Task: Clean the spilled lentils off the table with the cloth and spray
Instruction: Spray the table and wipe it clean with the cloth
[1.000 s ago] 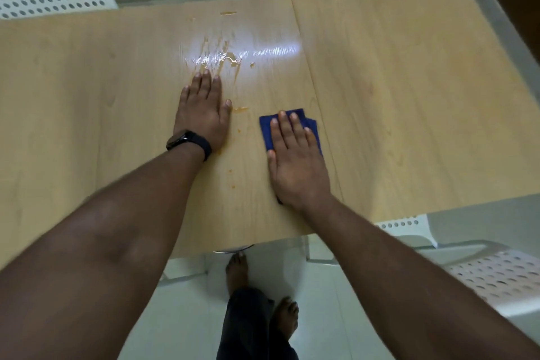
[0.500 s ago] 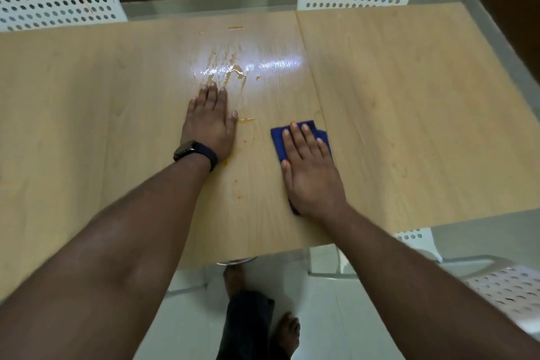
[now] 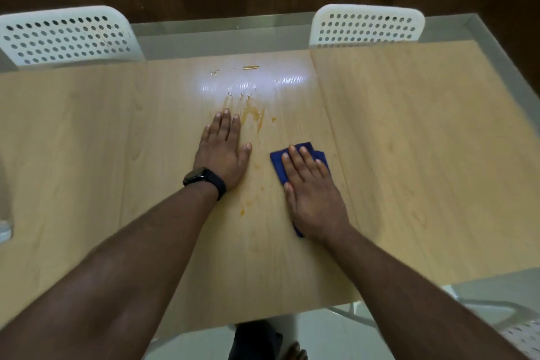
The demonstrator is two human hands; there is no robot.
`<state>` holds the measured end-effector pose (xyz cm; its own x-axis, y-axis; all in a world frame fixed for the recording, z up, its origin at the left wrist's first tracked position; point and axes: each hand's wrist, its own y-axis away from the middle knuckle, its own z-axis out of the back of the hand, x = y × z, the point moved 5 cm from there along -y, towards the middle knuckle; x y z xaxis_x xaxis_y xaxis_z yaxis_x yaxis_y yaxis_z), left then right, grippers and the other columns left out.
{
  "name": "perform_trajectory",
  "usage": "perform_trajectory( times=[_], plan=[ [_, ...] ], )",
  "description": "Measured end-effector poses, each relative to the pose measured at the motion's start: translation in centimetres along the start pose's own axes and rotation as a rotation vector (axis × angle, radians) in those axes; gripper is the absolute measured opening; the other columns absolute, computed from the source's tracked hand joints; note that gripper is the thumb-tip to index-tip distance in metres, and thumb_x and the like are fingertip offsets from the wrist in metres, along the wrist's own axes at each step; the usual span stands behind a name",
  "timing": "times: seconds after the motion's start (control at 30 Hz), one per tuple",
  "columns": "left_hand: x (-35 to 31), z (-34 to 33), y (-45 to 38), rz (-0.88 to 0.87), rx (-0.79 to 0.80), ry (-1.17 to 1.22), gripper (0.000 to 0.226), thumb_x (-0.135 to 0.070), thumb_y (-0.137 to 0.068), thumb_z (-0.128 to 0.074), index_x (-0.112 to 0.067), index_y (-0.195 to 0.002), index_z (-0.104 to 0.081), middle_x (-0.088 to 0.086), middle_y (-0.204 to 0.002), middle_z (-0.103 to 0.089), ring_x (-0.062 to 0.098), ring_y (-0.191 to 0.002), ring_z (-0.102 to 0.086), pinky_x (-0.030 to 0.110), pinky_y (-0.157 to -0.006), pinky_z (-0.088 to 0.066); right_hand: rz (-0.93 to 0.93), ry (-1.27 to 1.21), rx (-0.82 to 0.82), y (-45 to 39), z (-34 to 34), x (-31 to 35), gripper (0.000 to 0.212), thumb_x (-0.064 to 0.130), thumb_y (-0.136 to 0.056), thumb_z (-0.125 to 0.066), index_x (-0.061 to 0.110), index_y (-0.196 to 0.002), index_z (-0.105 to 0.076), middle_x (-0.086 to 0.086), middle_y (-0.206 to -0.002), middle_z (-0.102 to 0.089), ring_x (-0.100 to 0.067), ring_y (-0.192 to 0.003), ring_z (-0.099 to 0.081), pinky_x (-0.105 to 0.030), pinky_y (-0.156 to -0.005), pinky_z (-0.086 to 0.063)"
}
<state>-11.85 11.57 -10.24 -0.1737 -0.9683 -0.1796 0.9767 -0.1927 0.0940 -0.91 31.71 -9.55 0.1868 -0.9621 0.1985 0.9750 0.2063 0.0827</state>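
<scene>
Head view shows you a pale wooden tabletop (image 3: 409, 155) filling most of the frame, made of two panels that meet in a seam running from 12 toward 6 o'clock just right of centre. Two white perforated chairs stand at the far edge, one (image 3: 64, 35) at 10 o'clock and one (image 3: 366, 25) at 1 o'clock; part of a third (image 3: 523, 333) shows at 5 o'clock. Your two forearms reach in from the bottom corners.

Your right hand (image 3: 314, 190) lies flat with its fingers straight and together, palm pressing down on the folded blue cloth (image 3: 279, 162). The cloth is almost wholly under that hand: a corner sticks out past the fingertips toward 11 o'clock, and a sliver shows beside the wrist.

Your left hand (image 3: 223, 152) is also spread flat on the bare wood, holding nothing, with a black watch (image 3: 204, 181) on the wrist. It sits just beside the cloth, at its 9 o'clock, not touching it.

Orange lentil smears (image 3: 252, 115) lie just beyond your left fingertips, at 11 o'clock from the cloth and apart from it. Smaller orange spots (image 3: 242, 210) sit between your wrists, and a short streak (image 3: 250, 67) lies near the far edge.
</scene>
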Motion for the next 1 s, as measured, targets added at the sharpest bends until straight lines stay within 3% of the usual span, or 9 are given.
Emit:
perform_trajectory(
  times=[0.23, 0.5, 0.7, 0.83, 1.0],
  plan=[
    [2.4, 0.7, -5.3, -0.008, -0.03, 0.015, 0.072, -0.049, -0.107, -0.025, -0.016, -0.167, 0.0, 0.006, -0.174, 0.009, 0.02, -0.16, 0.009, 0.039, -0.13, 0.003, -0.14, -0.013, -0.071, -14.3, 1.0, 1.1, 0.066, 0.041, -0.107, -0.013, 0.015, -0.168, -0.007, -0.003, -0.176, -0.002, -0.021, -0.162, 0.003, -0.046, -0.131, -0.01],
    [4.1, 2.0, -10.9, -0.005, 0.004, 0.009, 0.072, -0.049, -0.108, -0.025, -0.015, -0.167, 0.0, 0.008, -0.174, 0.008, 0.021, -0.16, 0.01, 0.041, -0.13, 0.002, 0.095, 0.008, 0.026, -10.5, 0.7, 0.9, 0.062, 0.041, -0.112, -0.017, 0.021, -0.167, 0.003, 0.004, -0.175, 0.01, -0.012, -0.159, 0.017, -0.042, -0.132, -0.004],
    [5.6, 2.2, -13.1, -0.016, -0.009, -0.05, 0.076, -0.055, -0.105, -0.019, -0.014, -0.167, -0.002, 0.008, -0.174, 0.005, 0.022, -0.161, 0.007, 0.042, -0.131, 0.0, -0.081, -0.007, -0.05, -19.4, 2.3, -2.1, 0.064, 0.041, -0.109, -0.017, 0.019, -0.168, -0.009, 0.0, -0.176, -0.002, -0.016, -0.162, 0.005, -0.043, -0.131, -0.005],
    [5.5, 2.1, -13.2, -0.015, -0.027, -0.042, 0.074, -0.054, -0.105, -0.019, -0.014, -0.167, -0.004, 0.008, -0.175, 0.003, 0.021, -0.161, 0.006, 0.042, -0.131, -0.001, -0.185, -0.005, -0.093, -25.5, 2.7, -0.6, 0.065, 0.04, -0.109, -0.018, 0.015, -0.168, -0.01, -0.004, -0.176, -0.005, -0.021, -0.162, 0.0, -0.046, -0.131, -0.008],
    [5.5, 2.2, -13.3, -0.015, -0.001, -0.05, 0.078, -0.057, -0.102, -0.011, -0.015, -0.167, 0.0, 0.007, -0.174, 0.007, 0.021, -0.161, 0.008, 0.042, -0.131, 0.0, 0.013, 0.002, -0.005, -22.0, 2.2, 0.9, 0.064, 0.042, -0.11, -0.016, 0.02, -0.168, -0.002, 0.0, -0.176, 0.005, -0.015, -0.161, 0.01, -0.044, -0.132, -0.006]
  ],
)
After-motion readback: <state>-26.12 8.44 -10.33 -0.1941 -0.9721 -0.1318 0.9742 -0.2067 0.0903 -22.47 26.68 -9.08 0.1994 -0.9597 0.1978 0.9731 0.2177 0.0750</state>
